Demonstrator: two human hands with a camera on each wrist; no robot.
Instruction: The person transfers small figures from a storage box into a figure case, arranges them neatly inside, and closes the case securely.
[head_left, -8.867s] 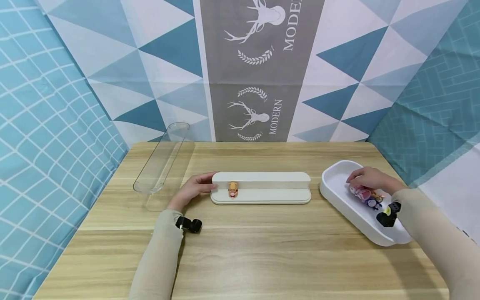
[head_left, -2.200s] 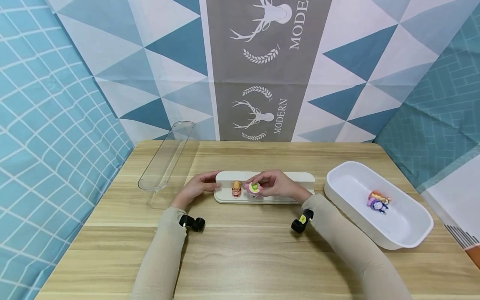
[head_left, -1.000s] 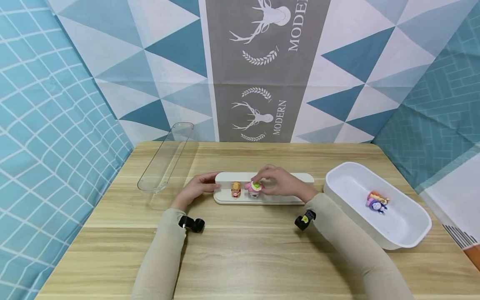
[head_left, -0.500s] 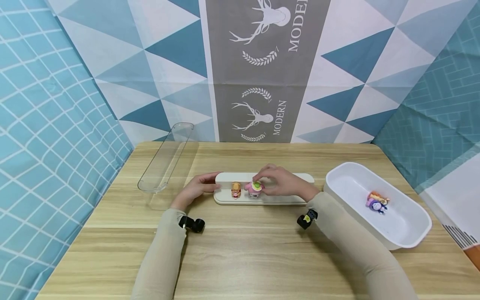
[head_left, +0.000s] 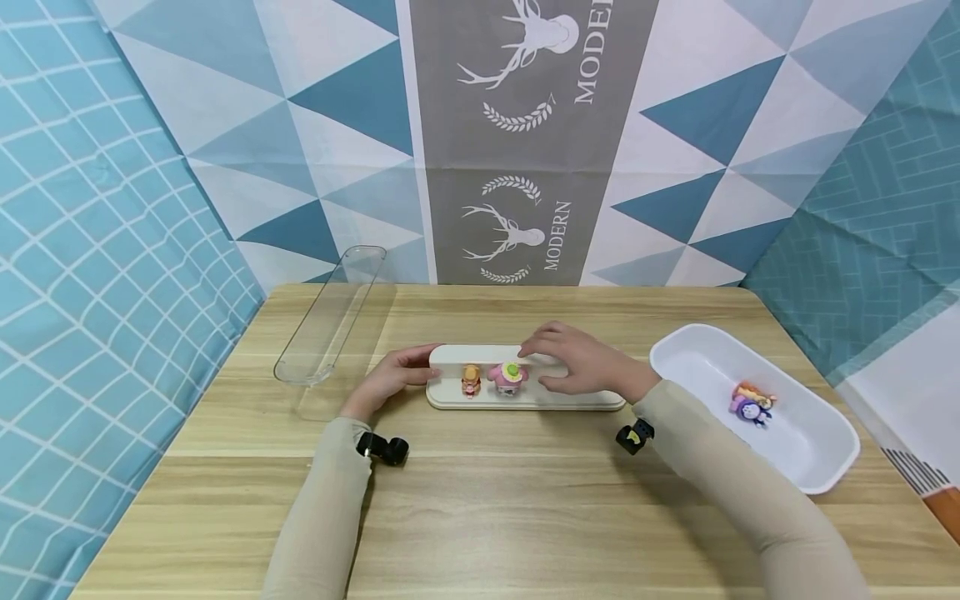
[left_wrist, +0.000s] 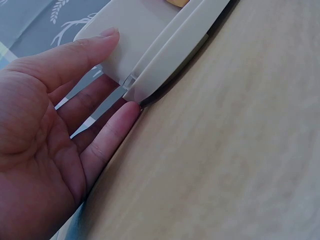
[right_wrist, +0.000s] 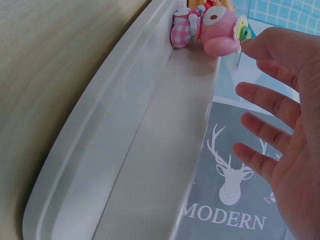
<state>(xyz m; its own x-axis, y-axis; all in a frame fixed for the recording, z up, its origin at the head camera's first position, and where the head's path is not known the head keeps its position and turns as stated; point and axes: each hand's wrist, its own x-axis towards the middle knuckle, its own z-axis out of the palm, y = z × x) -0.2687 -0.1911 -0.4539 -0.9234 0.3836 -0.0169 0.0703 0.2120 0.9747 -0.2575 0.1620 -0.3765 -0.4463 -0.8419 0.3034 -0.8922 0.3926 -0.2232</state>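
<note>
A cream two-step display stand (head_left: 566,400) lies across the middle of the table. My left hand (head_left: 390,379) holds its left end; in the left wrist view the thumb (left_wrist: 107,45) lies against the end piece and the other fingers reach behind and below it. On the lower step stand an orange-and-red figurine (head_left: 471,382) and, to its right, a pink figurine (head_left: 507,379) with a yellow-and-green top. My right hand (head_left: 581,358) hovers over the stand just right of the pink figurine, fingers spread and holding nothing. The right wrist view shows the pink figurine (right_wrist: 217,30) beyond the thumb tip.
At the right, a white tub (head_left: 825,458) contains a small cluster of orange and purple figurines (head_left: 752,404). A long clear plastic cover (head_left: 330,321) stands at the back left of the wooden table (head_left: 480,500). Patterned cloth walls (head_left: 510,167) enclose the back and sides.
My right hand brought a pink figurine from the tub to the stand, set it beside the orange one, then let go and drew back right. My left hand stays at the stand's left end.
</note>
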